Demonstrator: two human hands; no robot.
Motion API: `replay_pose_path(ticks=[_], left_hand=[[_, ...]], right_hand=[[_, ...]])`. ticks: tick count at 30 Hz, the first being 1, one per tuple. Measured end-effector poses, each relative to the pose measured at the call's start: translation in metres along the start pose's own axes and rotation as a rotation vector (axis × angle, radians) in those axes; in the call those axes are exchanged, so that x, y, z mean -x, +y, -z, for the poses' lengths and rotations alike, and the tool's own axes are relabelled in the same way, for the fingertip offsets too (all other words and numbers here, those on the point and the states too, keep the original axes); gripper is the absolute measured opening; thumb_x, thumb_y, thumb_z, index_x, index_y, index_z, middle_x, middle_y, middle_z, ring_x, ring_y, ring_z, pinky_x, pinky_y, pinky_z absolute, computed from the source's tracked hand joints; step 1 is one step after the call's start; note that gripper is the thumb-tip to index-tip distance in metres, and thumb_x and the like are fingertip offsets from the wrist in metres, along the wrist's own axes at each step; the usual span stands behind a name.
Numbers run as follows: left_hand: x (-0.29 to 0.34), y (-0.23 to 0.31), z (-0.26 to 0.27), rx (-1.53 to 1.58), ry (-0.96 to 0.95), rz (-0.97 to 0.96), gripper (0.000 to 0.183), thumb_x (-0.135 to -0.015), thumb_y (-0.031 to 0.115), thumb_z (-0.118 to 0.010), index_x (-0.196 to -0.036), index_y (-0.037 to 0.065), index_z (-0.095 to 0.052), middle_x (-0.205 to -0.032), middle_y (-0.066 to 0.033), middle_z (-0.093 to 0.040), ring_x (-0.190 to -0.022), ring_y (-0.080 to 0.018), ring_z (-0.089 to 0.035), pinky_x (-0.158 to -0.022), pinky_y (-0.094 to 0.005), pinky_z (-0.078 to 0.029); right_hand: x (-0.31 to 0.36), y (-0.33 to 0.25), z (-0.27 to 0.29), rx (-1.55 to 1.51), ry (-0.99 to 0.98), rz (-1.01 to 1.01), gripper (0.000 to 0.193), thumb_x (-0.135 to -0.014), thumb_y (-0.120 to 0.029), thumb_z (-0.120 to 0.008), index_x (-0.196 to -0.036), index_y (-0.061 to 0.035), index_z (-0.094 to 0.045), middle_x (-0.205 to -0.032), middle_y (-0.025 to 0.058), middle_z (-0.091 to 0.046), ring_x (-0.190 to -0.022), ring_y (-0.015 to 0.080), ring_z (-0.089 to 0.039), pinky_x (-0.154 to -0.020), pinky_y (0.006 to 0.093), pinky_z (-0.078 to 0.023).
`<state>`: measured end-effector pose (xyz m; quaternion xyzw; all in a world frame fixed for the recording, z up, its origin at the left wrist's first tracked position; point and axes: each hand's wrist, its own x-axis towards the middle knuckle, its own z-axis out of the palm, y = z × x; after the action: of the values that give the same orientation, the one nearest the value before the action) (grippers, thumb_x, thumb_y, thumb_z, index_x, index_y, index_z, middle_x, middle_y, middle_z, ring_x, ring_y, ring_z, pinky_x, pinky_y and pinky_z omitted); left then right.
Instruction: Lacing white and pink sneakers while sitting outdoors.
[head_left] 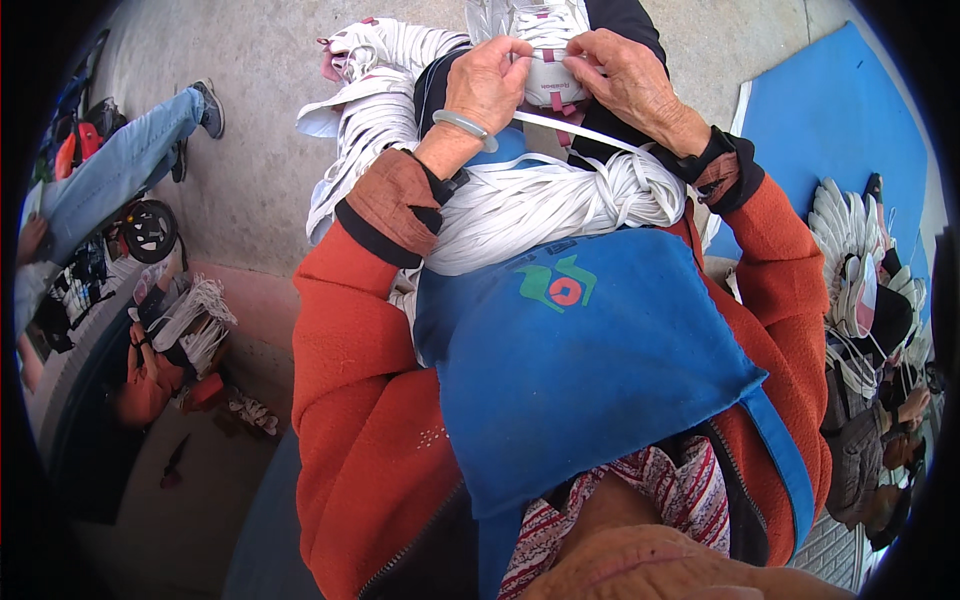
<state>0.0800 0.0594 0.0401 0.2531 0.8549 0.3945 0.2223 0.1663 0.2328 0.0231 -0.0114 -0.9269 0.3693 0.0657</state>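
Note:
A white shoe (550, 82) with pink loops and white laces threaded across its front stands toe toward me at the top middle. My left hand (488, 85) is at its left edge, thumb and forefinger pinched on the shoelace. From the other side my right hand (635, 95) pinches the shoelace near the same row; the fingertips hide most of the piece held. One loose white strand runs from below the shoe toward my right wrist. Over my lap lies a thick hank of white laces (570, 205), above a blue apron (590, 350).
Layered white bundles (370, 110) lie left of my lap. A blue board (830, 110) is at the right, with a pile of white shoe parts (850, 240) by it. On the left are a person's jeans leg (130, 165) and another person in orange (150, 385).

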Motion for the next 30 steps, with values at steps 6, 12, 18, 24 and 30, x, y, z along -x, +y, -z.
replay_pose_path(ticks=[6, 12, 18, 24, 30], left_hand=[[-0.006, -0.010, -0.007, -0.201, 0.059, -0.176, 0.010, -0.076, 0.014, -0.060, -0.083, 0.008, -0.062, -0.076, -0.0099, -0.061, -0.066, -0.0252, -0.060, -0.060, -0.0338, -0.048], [-0.010, -0.014, 0.000, -0.179, -0.102, -0.063, 0.014, -0.072, 0.017, -0.063, -0.084, 0.010, -0.061, -0.070, -0.0089, -0.061, -0.063, -0.0260, -0.060, -0.060, -0.0339, -0.049], [-0.011, -0.013, 0.002, -0.182, -0.003, -0.179, 0.016, -0.072, 0.014, -0.063, -0.087, 0.009, -0.060, -0.063, -0.0057, -0.056, -0.058, -0.0207, -0.057, -0.057, -0.0316, -0.048], [-0.008, -0.015, -0.001, -0.273, 0.055, -0.358, 0.016, -0.075, 0.013, -0.061, -0.090, 0.008, -0.060, -0.071, -0.0076, -0.057, -0.063, -0.0240, -0.058, -0.058, -0.0337, -0.048], [-0.015, -0.015, 0.005, -0.216, -0.092, -0.194, 0.016, -0.073, 0.014, -0.062, -0.087, 0.008, -0.061, -0.079, -0.0113, -0.060, -0.068, -0.0292, -0.061, -0.062, -0.0374, -0.050]], right_hand=[[0.000, -0.002, -0.004, 0.165, -0.010, 0.022, 0.019, -0.083, -0.019, -0.058, -0.092, -0.0038, -0.061, -0.084, 0.0105, -0.058, -0.071, 0.0238, -0.060, -0.063, 0.0307, -0.049], [-0.008, -0.007, -0.005, 0.150, -0.103, -0.042, 0.018, -0.082, -0.020, -0.058, -0.091, -0.0038, -0.061, -0.082, 0.0100, -0.057, -0.072, 0.0250, -0.060, -0.062, 0.0316, -0.049], [-0.004, -0.015, -0.007, 0.186, -0.022, 0.037, 0.016, -0.081, -0.018, -0.058, -0.090, -0.0043, -0.060, -0.081, 0.0096, -0.055, -0.070, 0.0266, -0.058, -0.062, 0.0331, -0.048], [-0.007, -0.010, -0.012, 0.131, -0.058, 0.023, 0.016, -0.080, -0.017, -0.059, -0.089, -0.0033, -0.059, -0.080, 0.0104, -0.056, -0.071, 0.0272, -0.058, -0.064, 0.0343, -0.047], [-0.007, -0.013, -0.014, 0.087, -0.062, -0.038, 0.017, -0.079, -0.016, -0.059, -0.089, -0.0027, -0.058, -0.080, 0.0117, -0.057, -0.072, 0.0283, -0.059, -0.064, 0.0346, -0.047]])
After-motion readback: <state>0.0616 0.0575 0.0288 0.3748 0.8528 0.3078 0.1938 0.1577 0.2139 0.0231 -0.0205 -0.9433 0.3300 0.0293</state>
